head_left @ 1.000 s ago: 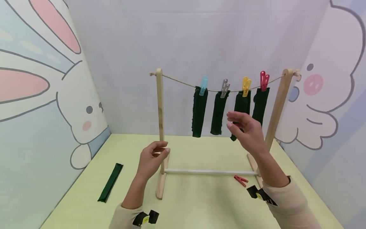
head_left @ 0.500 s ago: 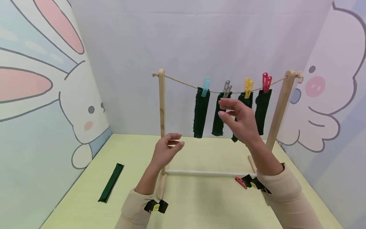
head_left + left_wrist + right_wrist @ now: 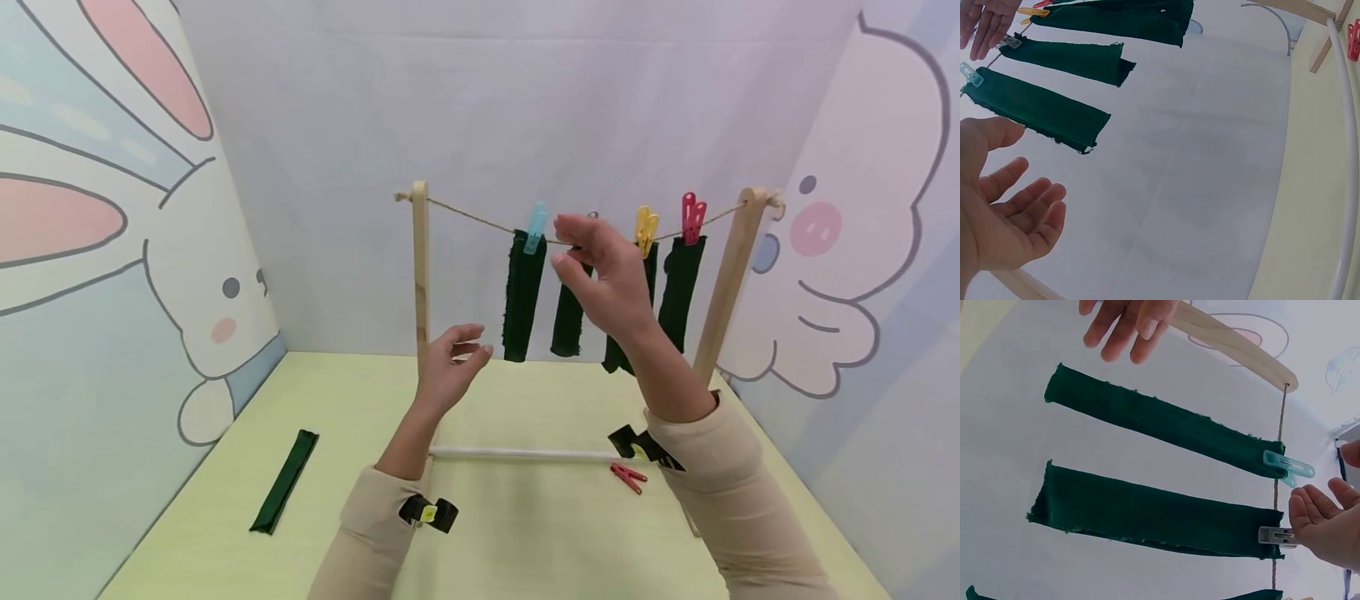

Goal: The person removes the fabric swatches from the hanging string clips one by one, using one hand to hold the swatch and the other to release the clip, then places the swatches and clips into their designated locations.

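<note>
Several dark green cloth strips hang from a rope line, the leftmost strip (image 3: 522, 300) by a light blue clothespin (image 3: 536, 227). A grey clothespin (image 3: 1277, 535) grips the strip beside it. In front of that strip my right hand (image 3: 611, 279) is raised with loosely bent fingers, holding nothing; it hides most of the grey clothespin in the head view. Lower and to the left, my left hand (image 3: 450, 375) hovers by the left post, thumb and fingers apart, nothing between them. Yellow (image 3: 645, 229) and red (image 3: 693, 218) clothespins sit farther right on the line.
A wooden stand's left post (image 3: 421, 267) and right post (image 3: 731, 283) carry the rope, with a white rod (image 3: 525, 453) between them low down. On the table (image 3: 525, 542) lie a folded green strip (image 3: 285, 483) at left and a red clothespin (image 3: 628, 477).
My right hand has moved up and left, from the yellow-pinned strip to the grey-pinned one. My left hand has risen and shifted right. The strips still hang in place.
</note>
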Tool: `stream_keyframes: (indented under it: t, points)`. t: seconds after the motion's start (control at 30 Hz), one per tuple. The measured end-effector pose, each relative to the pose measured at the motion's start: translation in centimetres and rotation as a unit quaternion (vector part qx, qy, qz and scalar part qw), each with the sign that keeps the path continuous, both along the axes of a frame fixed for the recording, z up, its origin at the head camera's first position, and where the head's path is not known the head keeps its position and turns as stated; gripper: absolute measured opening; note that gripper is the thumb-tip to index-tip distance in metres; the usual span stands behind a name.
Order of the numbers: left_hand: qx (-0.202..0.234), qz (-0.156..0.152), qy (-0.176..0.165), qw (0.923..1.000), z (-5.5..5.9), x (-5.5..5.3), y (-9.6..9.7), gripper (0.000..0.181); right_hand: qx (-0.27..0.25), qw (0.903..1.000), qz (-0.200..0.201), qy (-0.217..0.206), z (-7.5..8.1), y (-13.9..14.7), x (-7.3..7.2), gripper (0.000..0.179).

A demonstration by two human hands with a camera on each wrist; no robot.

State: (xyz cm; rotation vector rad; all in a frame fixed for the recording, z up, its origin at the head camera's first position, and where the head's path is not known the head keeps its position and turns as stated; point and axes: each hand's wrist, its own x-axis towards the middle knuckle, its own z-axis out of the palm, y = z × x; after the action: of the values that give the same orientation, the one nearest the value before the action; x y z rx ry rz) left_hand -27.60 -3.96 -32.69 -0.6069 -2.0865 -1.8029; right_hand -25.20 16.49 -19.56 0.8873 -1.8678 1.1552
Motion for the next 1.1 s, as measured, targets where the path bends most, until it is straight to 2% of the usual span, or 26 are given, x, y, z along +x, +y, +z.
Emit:
stream_keyframes:
  t: [0.1, 0.23, 0.37, 0.43, 0.57, 0.63, 0.87, 1.1]
  points:
    - [-0.003, 0.007, -0.009, 0.9999, -0.1, -0.3, 0.5, 0.031, -0.005, 0.9998, -0.002, -0.021, 0.3, -0.4, -0.4, 0.034]
    - [-0.011, 0.01, -0.021, 0.9997, -0.4, -0.6, 1.3, 0.035, -0.011, 0.9974, -0.001, -0.071, 0.8, -0.8, -0.8, 0.038]
    - [-0.011, -0.007, -0.013, 0.9998, -0.9, -1.0, 2.0, 0.039, -0.014, 0.9925, 0.002, -0.122, 1.3, -1.3, -1.0, 0.043]
    - [-0.009, -0.023, -0.006, 0.9997, -0.8, -0.8, 2.4, 0.04, -0.009, 0.9898, -0.003, -0.142, 1.6, -1.5, -1.0, 0.046]
    - [0.004, -0.039, 0.008, 0.9992, -1.0, -0.8, 2.9, 0.039, 0.003, 0.9857, -0.018, -0.168, 2.0, -1.7, -0.9, 0.048]
    - [0.011, -0.04, 0.012, 0.9991, -1.3, -1.1, 3.1, 0.037, 0.007, 0.9848, -0.023, -0.172, 2.1, -1.8, -0.9, 0.047]
    - [-0.002, -0.043, 0.002, 0.9991, -1.0, -0.7, 3.2, 0.021, -0.005, 0.9871, -0.029, -0.157, 2.0, -1.7, -1.0, 0.035]
    - [-0.023, -0.044, 0.016, 0.9986, 0.8, 1.7, 2.7, 0.01, -0.029, 0.9899, -0.014, -0.138, 1.8, -1.9, -0.9, 0.028]
